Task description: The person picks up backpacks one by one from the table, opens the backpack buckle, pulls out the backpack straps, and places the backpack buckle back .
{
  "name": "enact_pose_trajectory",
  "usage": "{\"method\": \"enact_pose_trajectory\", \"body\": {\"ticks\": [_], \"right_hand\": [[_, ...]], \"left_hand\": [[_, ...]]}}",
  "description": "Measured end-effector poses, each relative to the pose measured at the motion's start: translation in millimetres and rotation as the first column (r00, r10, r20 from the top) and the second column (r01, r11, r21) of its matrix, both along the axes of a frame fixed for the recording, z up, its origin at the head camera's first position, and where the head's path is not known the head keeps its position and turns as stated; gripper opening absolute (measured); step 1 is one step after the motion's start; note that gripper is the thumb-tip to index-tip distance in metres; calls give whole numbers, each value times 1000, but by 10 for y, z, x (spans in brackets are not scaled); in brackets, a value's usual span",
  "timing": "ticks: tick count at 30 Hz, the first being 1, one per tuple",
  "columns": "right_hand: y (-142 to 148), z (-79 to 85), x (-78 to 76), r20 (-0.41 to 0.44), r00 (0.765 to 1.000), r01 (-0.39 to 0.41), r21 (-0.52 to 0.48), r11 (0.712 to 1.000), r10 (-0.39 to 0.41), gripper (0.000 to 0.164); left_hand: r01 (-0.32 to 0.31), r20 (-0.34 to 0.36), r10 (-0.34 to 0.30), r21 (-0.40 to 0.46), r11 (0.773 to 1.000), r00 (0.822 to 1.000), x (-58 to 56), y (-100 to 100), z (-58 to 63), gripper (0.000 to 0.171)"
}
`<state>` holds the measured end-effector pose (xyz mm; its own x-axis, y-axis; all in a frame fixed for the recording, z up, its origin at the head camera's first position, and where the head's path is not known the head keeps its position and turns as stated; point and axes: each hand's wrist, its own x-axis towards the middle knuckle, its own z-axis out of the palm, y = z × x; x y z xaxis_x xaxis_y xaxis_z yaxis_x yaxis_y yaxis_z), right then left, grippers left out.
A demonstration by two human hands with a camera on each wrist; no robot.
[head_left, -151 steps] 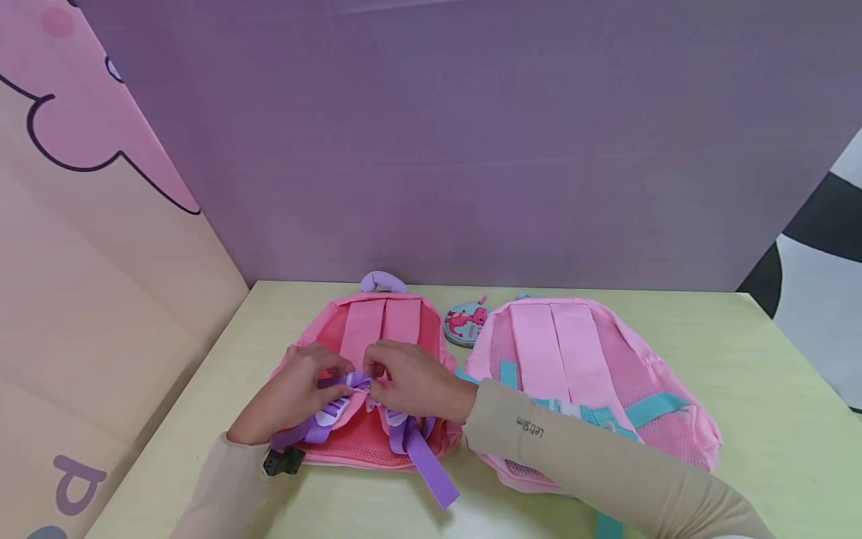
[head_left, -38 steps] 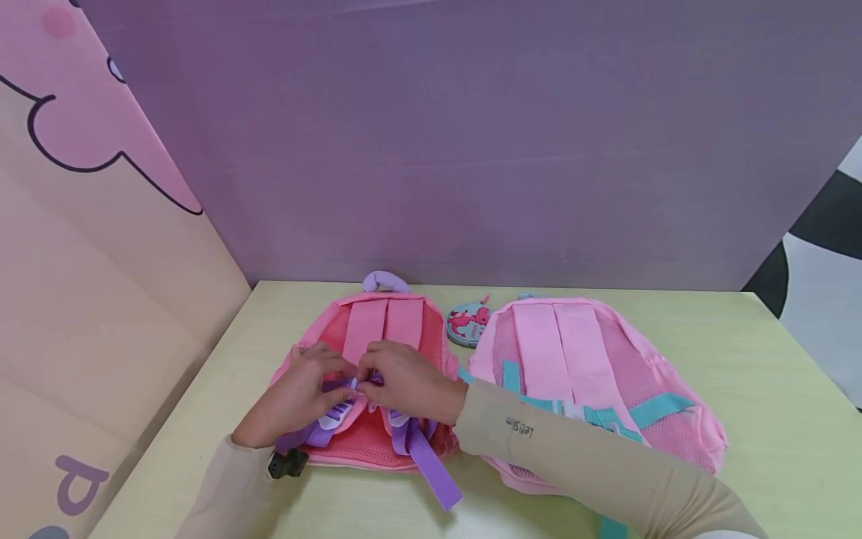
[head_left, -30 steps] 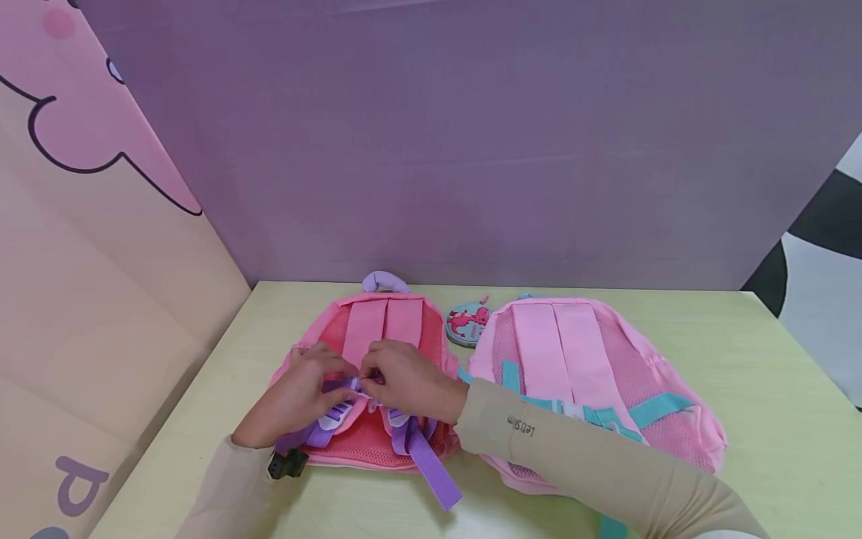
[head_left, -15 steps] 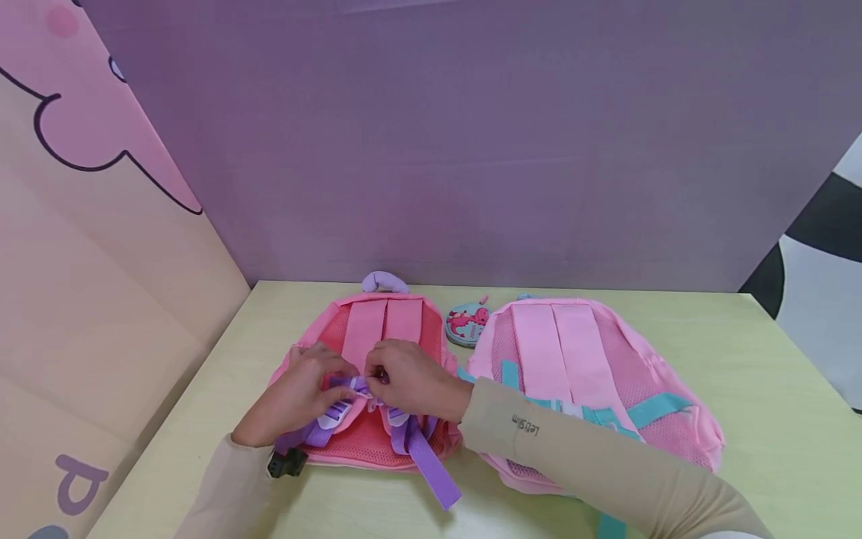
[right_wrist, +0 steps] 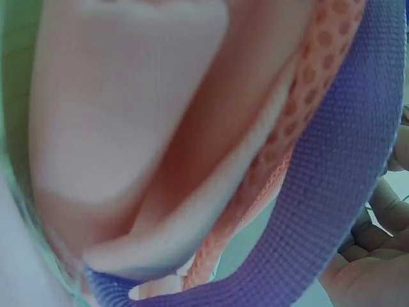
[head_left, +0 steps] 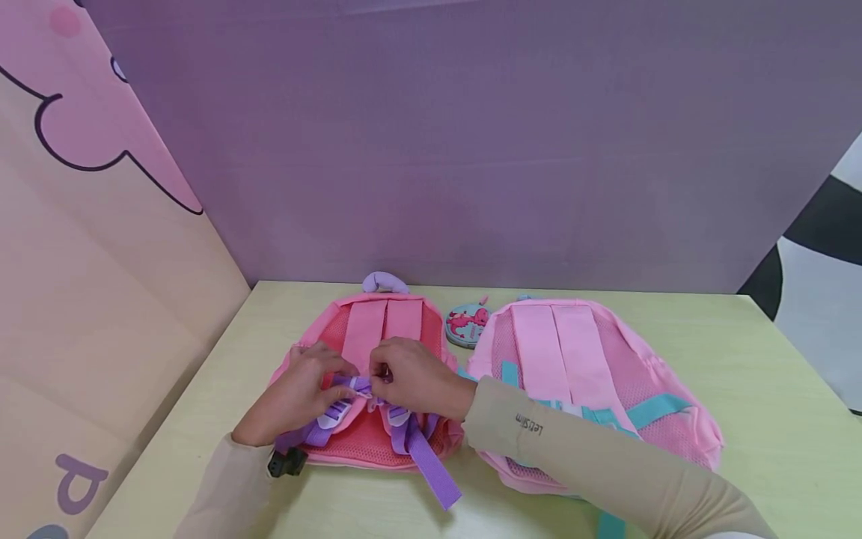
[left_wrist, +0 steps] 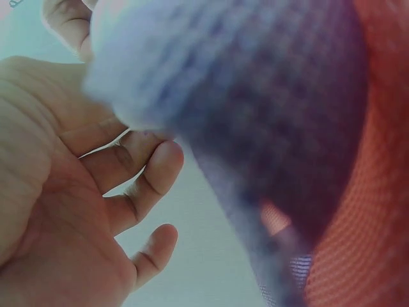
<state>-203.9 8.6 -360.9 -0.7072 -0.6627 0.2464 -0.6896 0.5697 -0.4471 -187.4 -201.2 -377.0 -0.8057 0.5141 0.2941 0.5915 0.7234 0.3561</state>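
Note:
A coral-pink backpack [head_left: 364, 329] lies back side up on the table, with purple straps across it. My left hand [head_left: 299, 389] pinches the purple chest strap [head_left: 362, 385] between thumb and fingers, close to a small white plastic fitting on it. Just to the right, my right hand [head_left: 417, 378] pinches the same strap with curled fingertips. Blurred purple webbing [left_wrist: 243, 83] fills much of the left wrist view beside my left fingers. A curving purple strap [right_wrist: 332, 147] crosses the right wrist view, with part of a hand [right_wrist: 374, 275] behind it. Both fingertips' exact contact is partly hidden.
A lighter pink backpack [head_left: 592, 344] with teal straps lies to the right, partly under my right sleeve. Between the bags, at the back, sits a small round pouch [head_left: 466, 323] with a red figure. A purple strap end [head_left: 434, 475] hangs toward the front.
My right hand has shifted slightly to the right over the last second, and more of the purple strap shows between the hands. My left hand has stayed in place.

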Motion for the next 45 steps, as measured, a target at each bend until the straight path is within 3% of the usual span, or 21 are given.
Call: {"method": "enact_pose_trajectory", "body": {"ticks": [25, 45], "right_hand": [[-109, -60, 1, 11, 1000, -12, 63, 998, 12, 6], [-89, -47, 7, 11, 1000, -10, 30, 1000, 10, 5]], "left_hand": [[3, -9, -3, -6, 1000, 1000, -2, 5, 17, 30], [-4, 3, 4, -11, 1000, 1000, -8, -1, 9, 30]]}}
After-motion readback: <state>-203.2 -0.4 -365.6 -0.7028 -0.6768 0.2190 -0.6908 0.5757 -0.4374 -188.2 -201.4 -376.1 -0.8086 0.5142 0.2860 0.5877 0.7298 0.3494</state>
